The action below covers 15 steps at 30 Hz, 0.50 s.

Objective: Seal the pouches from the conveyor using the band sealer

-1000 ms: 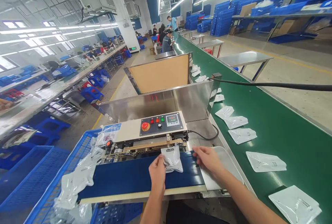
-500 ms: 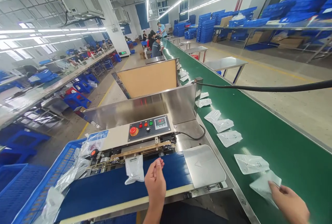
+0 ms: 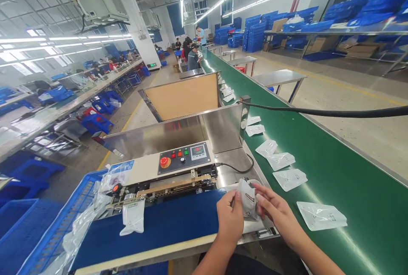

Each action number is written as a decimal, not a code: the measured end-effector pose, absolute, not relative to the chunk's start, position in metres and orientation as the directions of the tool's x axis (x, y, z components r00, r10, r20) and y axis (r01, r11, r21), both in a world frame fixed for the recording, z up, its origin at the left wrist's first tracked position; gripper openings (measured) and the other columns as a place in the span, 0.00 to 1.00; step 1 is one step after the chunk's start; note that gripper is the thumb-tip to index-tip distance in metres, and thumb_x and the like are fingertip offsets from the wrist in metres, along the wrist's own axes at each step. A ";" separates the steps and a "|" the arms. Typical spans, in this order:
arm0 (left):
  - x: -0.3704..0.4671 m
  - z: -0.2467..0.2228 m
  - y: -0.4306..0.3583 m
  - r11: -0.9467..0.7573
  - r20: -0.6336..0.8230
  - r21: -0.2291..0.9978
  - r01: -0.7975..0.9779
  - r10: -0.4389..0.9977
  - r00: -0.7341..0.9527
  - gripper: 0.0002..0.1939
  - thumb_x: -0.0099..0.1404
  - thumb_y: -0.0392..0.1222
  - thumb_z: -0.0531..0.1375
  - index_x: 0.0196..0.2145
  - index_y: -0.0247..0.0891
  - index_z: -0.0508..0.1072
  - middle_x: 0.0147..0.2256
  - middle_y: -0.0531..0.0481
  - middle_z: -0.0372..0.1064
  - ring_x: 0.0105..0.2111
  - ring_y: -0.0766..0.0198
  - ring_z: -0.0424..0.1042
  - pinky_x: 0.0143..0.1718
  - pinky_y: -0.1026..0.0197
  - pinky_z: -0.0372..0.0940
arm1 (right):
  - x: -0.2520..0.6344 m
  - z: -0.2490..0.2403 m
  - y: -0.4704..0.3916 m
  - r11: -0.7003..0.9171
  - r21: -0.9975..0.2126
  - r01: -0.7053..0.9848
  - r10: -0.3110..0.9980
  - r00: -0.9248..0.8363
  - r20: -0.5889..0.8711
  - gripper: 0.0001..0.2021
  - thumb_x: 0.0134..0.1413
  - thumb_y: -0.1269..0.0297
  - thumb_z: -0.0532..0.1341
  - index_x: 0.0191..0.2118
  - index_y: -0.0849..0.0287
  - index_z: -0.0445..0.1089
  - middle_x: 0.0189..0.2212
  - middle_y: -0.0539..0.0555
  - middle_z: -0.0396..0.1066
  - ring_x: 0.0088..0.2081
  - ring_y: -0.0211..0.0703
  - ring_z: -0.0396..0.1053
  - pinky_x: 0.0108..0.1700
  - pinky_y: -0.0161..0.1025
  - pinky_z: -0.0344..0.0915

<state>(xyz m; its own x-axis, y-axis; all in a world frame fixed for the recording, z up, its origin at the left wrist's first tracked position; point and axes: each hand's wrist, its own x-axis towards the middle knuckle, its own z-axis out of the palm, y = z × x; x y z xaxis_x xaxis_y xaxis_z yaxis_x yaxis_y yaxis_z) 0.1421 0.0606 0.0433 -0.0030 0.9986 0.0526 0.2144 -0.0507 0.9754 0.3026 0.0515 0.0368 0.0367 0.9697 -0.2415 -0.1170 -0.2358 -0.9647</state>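
Both my hands hold a white plastic pouch [image 3: 247, 198] over the metal plate at the right end of the sealing machine. My left hand [image 3: 230, 215] pinches its left side between thumb and fingers. On its right side, my right hand [image 3: 277, 211] grips the edge with bent fingers. A dark printed label shows on the pouch. Another white pouch hangs from the band sealer [image 3: 172, 190], its lower part on the blue belt [image 3: 168, 224]. Several more pouches lie on the green conveyor [image 3: 350, 173], the nearest one [image 3: 321, 216] to the right of my right hand.
A blue basket [image 3: 47, 228] with sealed pouches stands at the machine's left end. The control panel [image 3: 182, 158] has lit buttons and a red knob. A black cable [image 3: 318, 111] crosses above the conveyor. Several people sit or stand along the line farther back.
My right hand has lifted a pouch off the green conveyor and brought it left to my left hand, which moved right and now grips it too. The pouch in the sealer has travelled left.
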 end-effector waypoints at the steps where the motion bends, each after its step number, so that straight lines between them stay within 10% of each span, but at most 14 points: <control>1: 0.137 0.037 0.060 -0.020 0.026 0.980 0.197 0.999 -0.029 0.27 0.78 0.59 0.56 0.34 0.37 0.84 0.31 0.47 0.80 0.31 0.60 0.73 0.34 0.62 0.65 | 0.302 0.031 0.053 -0.270 -0.958 -0.093 0.962 0.027 -0.273 0.36 0.49 0.28 0.69 0.47 0.59 0.78 0.31 0.53 0.74 0.25 0.40 0.63 0.27 0.38 0.62; 6: 0.124 -0.004 0.075 0.259 -0.247 0.966 0.007 0.929 -0.276 0.23 0.63 0.58 0.69 0.21 0.36 0.79 0.20 0.52 0.69 0.24 0.63 0.63 0.27 0.63 0.57 | 0.302 0.002 0.080 -0.329 -0.932 0.151 0.943 0.099 -0.317 0.28 0.46 0.32 0.68 0.23 0.57 0.72 0.17 0.47 0.61 0.23 0.38 0.56 0.26 0.38 0.54; 15: 0.071 -0.022 0.095 0.330 -0.415 0.908 -0.257 0.788 -0.455 0.26 0.51 0.62 0.73 0.24 0.32 0.82 0.19 0.51 0.69 0.20 0.67 0.61 0.23 0.63 0.56 | 0.222 -0.009 0.133 -0.484 -0.868 0.110 0.871 -0.036 -0.490 0.21 0.46 0.43 0.68 0.22 0.55 0.65 0.15 0.48 0.65 0.17 0.35 0.58 0.21 0.35 0.53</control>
<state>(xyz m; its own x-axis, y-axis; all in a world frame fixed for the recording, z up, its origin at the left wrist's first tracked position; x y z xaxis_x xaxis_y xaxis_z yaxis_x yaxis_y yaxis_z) 0.0713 0.0954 -0.0222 -0.4549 0.7876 -0.4155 -0.2572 0.3305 0.9081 0.2225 0.1330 -0.0094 -0.0357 0.8711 -0.4898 0.1100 -0.4837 -0.8683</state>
